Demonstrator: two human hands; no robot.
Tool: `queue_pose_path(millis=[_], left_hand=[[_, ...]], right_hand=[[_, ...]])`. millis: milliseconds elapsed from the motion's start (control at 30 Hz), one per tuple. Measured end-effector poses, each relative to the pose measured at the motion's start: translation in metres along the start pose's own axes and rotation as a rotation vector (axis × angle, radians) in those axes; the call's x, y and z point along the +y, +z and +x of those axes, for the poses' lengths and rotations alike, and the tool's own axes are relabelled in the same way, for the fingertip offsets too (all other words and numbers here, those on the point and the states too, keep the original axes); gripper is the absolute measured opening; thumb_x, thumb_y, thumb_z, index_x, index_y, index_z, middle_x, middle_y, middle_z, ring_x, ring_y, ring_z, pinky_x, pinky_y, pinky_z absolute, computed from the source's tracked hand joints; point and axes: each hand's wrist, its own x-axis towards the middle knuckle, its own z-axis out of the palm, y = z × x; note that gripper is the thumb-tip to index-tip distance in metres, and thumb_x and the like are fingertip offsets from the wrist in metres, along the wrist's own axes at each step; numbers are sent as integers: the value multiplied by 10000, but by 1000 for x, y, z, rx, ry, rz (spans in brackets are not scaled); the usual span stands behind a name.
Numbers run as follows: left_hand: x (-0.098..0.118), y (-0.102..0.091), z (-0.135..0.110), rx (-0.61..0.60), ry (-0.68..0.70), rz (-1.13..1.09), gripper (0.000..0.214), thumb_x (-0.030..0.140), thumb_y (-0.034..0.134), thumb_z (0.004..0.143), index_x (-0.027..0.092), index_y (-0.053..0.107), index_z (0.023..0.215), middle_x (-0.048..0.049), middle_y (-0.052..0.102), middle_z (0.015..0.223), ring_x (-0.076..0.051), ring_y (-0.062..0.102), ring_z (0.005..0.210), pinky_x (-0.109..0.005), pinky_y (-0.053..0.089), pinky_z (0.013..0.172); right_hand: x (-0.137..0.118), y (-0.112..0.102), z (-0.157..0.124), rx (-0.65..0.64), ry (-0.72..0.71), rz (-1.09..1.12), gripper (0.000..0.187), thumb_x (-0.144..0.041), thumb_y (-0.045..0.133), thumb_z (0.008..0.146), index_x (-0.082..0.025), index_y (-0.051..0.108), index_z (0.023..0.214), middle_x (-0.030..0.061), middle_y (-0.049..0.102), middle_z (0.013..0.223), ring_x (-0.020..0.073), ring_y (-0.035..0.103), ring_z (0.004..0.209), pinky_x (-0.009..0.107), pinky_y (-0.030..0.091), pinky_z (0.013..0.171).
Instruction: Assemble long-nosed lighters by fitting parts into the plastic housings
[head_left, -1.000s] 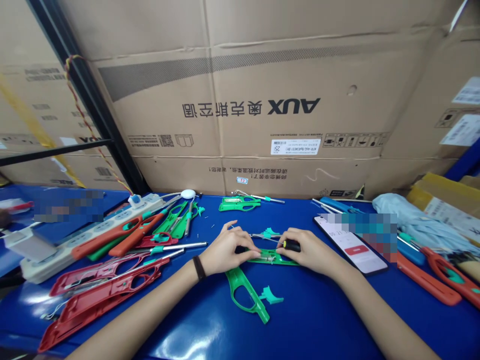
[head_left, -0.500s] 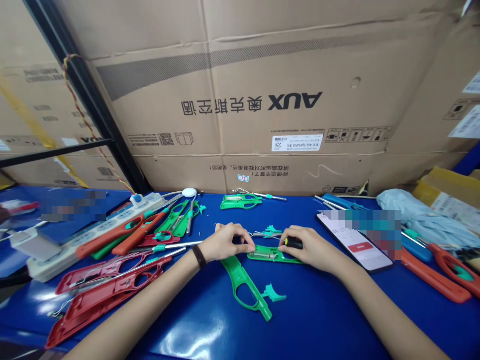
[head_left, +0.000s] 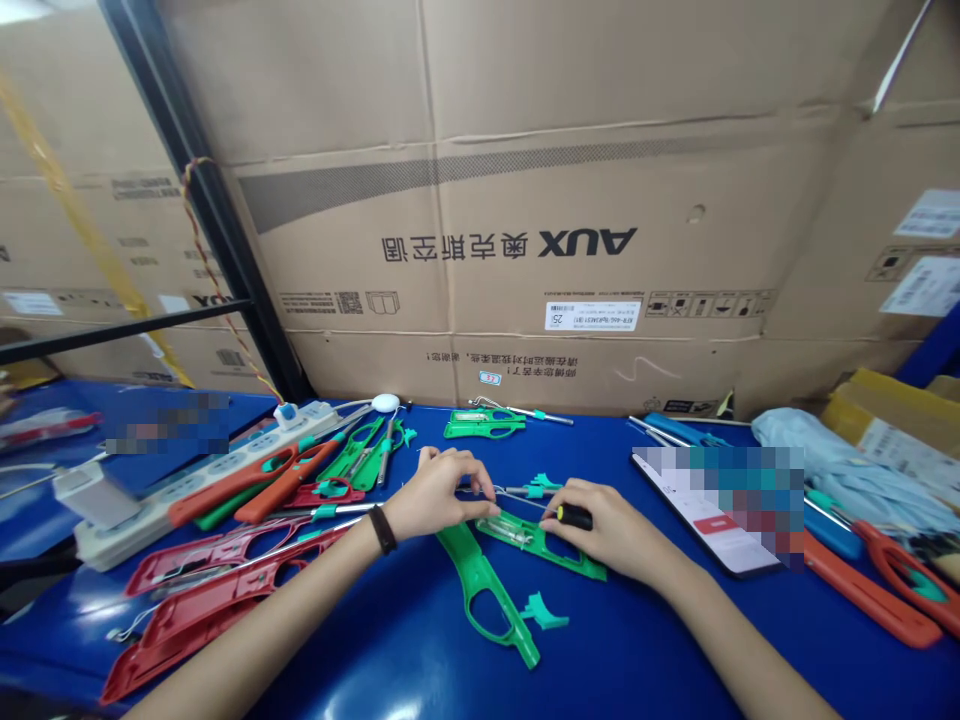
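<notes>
My left hand (head_left: 437, 492) is closed, its fingertips pinching the near end of a green plastic lighter shell (head_left: 541, 541) that lies on the blue table (head_left: 420, 660), with a thin metal rod (head_left: 517, 498) at the fingers. My right hand (head_left: 604, 530) is closed round a small black-handled screwdriver (head_left: 574, 516), resting on the same shell. A second green shell half (head_left: 486, 590) with a trigger opening lies just in front of the hands, a small teal trigger piece (head_left: 544, 611) beside it.
Red shell halves (head_left: 217, 580) and orange and green lighters (head_left: 300, 470) lie at the left by a white power strip (head_left: 187, 480). Another green lighter (head_left: 484, 424) lies behind. A phone (head_left: 712, 520), orange lighters (head_left: 874, 590) and a light cloth (head_left: 840, 450) lie right. Cardboard boxes (head_left: 525, 230) wall the back.
The green shell under my hands has turned and now slants down to the right. Both hands stay on it. The camera has shifted slightly.
</notes>
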Motion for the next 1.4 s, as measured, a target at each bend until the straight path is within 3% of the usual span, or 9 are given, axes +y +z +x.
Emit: queue_pose_path(millis=[133,300,400,567,700,933,1133,1400], left_hand=[[2,11,-3,138,44,-39,166,389,636,816,230,670,783,26,635,781,-168,554,787,-359,256,838],[-11,23,-6,294,38,4,190,382,572,865,230,656,788,27,610,750,-160,532,756,-400,226,896],[-16,20,-9,267,88,-3,188,417,602,846,239,659,820,21,618,805,-170,532,812,-401,214,915],[-10,21,-14,117,215,32,387,572,734,655,278,686,903,0,597,929,-203,505,899,-413,190,948],[-8,30,-12,84,187,33,408,572,711,687,301,683,991,-17,576,951,-215,488,916,-411,211,923],[-20,19,-12,89,153,70,355,542,760,632,282,705,867,-12,558,928,-224,485,901,-425,220,912],[-33,7,-13,110,80,139,348,533,754,639,277,705,869,-19,573,929,-236,486,913,-464,194,939],[-34,5,-15,129,81,131,414,585,740,631,264,689,888,-8,603,928,-223,512,913,-451,189,963]], right_hand=[[1,1,3,105,-18,14,214,-292,522,895,-271,674,1043,30,682,1078,201,642,961,305,473,841],[-2,6,7,67,-30,-5,345,-274,550,878,-328,589,1216,3,648,1193,209,606,1077,326,459,912],[-6,11,8,49,-13,-58,351,-300,581,862,-354,587,1208,3,652,1124,206,637,983,306,489,821],[-10,14,10,35,65,-190,224,-382,577,860,-310,659,1056,9,638,973,199,652,845,279,483,682],[-11,14,11,43,84,-244,191,-398,548,868,-274,677,933,16,636,959,202,654,810,277,468,646],[-5,2,8,64,159,-214,163,-372,502,885,-280,632,922,5,712,886,235,671,796,304,463,638],[3,-8,1,41,22,-102,207,-335,473,905,-300,611,1056,15,677,1060,219,640,950,329,469,815],[1,-12,0,34,46,-91,218,-364,466,900,-295,638,1014,33,679,1000,233,649,881,364,478,832]])
